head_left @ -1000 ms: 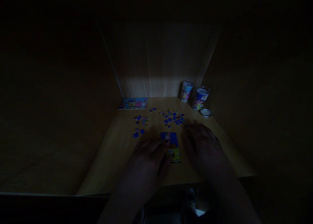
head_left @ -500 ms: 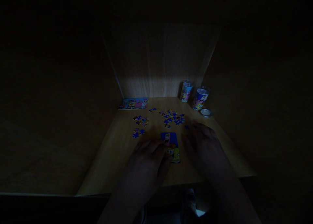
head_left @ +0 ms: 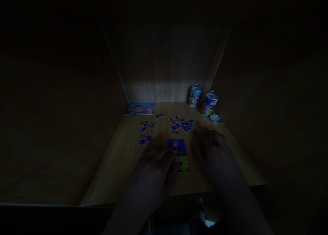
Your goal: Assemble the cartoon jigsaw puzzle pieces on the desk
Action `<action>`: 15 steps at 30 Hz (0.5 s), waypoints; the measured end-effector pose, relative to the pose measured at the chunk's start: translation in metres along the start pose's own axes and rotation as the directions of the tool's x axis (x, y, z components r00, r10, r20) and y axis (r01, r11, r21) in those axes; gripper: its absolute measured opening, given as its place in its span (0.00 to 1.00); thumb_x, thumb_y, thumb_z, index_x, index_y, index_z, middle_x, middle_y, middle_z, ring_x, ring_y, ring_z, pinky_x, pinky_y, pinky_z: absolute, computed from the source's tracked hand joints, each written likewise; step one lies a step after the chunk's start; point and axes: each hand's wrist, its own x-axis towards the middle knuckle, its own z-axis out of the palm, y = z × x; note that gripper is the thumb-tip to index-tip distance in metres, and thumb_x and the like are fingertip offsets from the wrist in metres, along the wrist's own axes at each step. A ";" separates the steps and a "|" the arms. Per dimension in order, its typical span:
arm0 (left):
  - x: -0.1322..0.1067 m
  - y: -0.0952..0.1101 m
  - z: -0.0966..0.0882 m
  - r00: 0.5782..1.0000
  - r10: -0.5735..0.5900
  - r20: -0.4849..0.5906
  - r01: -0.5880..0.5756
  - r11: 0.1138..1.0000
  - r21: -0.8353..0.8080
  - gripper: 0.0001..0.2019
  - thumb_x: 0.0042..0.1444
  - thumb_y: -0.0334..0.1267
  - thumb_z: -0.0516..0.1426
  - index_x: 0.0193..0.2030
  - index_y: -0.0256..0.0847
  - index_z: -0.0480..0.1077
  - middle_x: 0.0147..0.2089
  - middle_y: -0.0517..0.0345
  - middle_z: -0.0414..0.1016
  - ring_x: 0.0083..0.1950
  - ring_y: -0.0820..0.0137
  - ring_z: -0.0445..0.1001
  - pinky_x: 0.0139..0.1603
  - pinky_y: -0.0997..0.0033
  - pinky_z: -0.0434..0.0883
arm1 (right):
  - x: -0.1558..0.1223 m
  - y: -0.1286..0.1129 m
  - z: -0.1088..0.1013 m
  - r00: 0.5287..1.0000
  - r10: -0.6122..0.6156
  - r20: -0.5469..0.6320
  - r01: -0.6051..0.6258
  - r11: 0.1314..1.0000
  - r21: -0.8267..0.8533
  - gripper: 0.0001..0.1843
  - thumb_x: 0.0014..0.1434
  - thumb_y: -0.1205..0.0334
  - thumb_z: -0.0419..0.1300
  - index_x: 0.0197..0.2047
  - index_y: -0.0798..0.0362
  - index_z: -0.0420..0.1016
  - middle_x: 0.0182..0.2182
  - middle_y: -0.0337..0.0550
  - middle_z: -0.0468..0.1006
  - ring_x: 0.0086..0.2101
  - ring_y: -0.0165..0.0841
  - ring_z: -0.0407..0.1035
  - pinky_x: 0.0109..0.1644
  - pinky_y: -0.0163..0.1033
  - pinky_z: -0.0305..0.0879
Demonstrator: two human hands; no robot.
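Observation:
In the dim head view, my left hand (head_left: 153, 171) lies against the left side of a small rectangular cartoon picture (head_left: 182, 156), blue above and yellow below. Its fingers reach over the picture's edge, loosely bent and apart from the thumb. Whether this picture is a card or joined jigsaw pieces, I cannot tell. To the right, my right hand (head_left: 214, 156) is low over the board with thumb and fingers apart. Close to its fingertips lies a loose blue jigsaw piece (head_left: 195, 133). Beyond the hands, a pile of jigsaw pieces (head_left: 182, 123) is spread out.
More jigsaw pieces (head_left: 147, 126) lie in small groups at the left. A long cartoon picture (head_left: 139, 108) is at the back left. Two printed cans (head_left: 194, 96) with clear tops stand back right, beside a round lid (head_left: 215, 118). Wooden panels (head_left: 164, 67) enclose the board.
Almost nothing differs. Both hands keep nearly the same places, and the pieces and cans lie as before; the view has shifted very slightly.

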 end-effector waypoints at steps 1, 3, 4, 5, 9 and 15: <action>0.000 0.000 0.000 1.000 0.002 -0.001 -0.002 1.000 0.000 0.13 0.74 0.35 0.61 0.62 0.45 0.79 0.60 0.52 0.85 0.59 0.53 0.83 0.64 0.38 0.81 | 0.000 -0.001 0.000 1.000 0.003 0.000 -0.003 1.000 0.006 0.25 0.77 0.49 0.57 0.67 0.55 0.77 0.63 0.63 0.76 0.65 0.57 0.69 0.71 0.64 0.70; 0.001 0.001 -0.001 1.000 0.006 0.002 -0.006 1.000 -0.002 0.13 0.74 0.35 0.60 0.62 0.44 0.80 0.60 0.51 0.85 0.59 0.53 0.83 0.63 0.38 0.82 | 0.000 -0.001 -0.001 1.000 0.005 0.005 -0.005 1.000 0.017 0.25 0.77 0.49 0.57 0.68 0.55 0.77 0.63 0.63 0.77 0.65 0.57 0.69 0.70 0.65 0.71; 0.001 0.001 -0.001 1.000 0.006 0.005 -0.006 1.000 -0.005 0.13 0.74 0.35 0.60 0.61 0.44 0.80 0.61 0.51 0.85 0.59 0.53 0.83 0.63 0.38 0.82 | 0.000 -0.001 -0.001 1.000 0.006 0.009 -0.006 1.000 0.022 0.25 0.77 0.49 0.57 0.68 0.54 0.77 0.63 0.63 0.77 0.65 0.57 0.70 0.70 0.65 0.71; 0.002 0.002 -0.001 1.000 0.004 0.008 -0.004 1.000 -0.010 0.13 0.74 0.35 0.60 0.61 0.44 0.80 0.61 0.51 0.85 0.59 0.53 0.83 0.64 0.38 0.82 | 0.000 -0.001 -0.001 1.000 0.008 0.010 -0.008 1.000 0.025 0.25 0.76 0.49 0.58 0.68 0.54 0.77 0.63 0.63 0.77 0.64 0.57 0.70 0.69 0.65 0.72; 0.002 0.002 -0.002 1.000 -0.002 0.005 0.002 1.000 -0.019 0.13 0.74 0.35 0.60 0.62 0.44 0.80 0.61 0.51 0.85 0.60 0.54 0.83 0.64 0.39 0.81 | 0.000 0.000 0.000 1.000 0.006 -0.011 -0.006 1.000 0.029 0.24 0.77 0.49 0.57 0.67 0.53 0.78 0.63 0.63 0.76 0.64 0.57 0.70 0.69 0.66 0.72; 0.002 0.001 -0.002 1.000 -0.008 0.016 0.008 1.000 -0.015 0.12 0.74 0.35 0.60 0.61 0.44 0.80 0.60 0.51 0.85 0.59 0.53 0.82 0.64 0.38 0.81 | 0.000 -0.001 -0.001 1.000 -0.012 0.001 0.012 1.000 0.013 0.25 0.77 0.49 0.56 0.67 0.55 0.78 0.63 0.62 0.77 0.66 0.57 0.69 0.69 0.64 0.72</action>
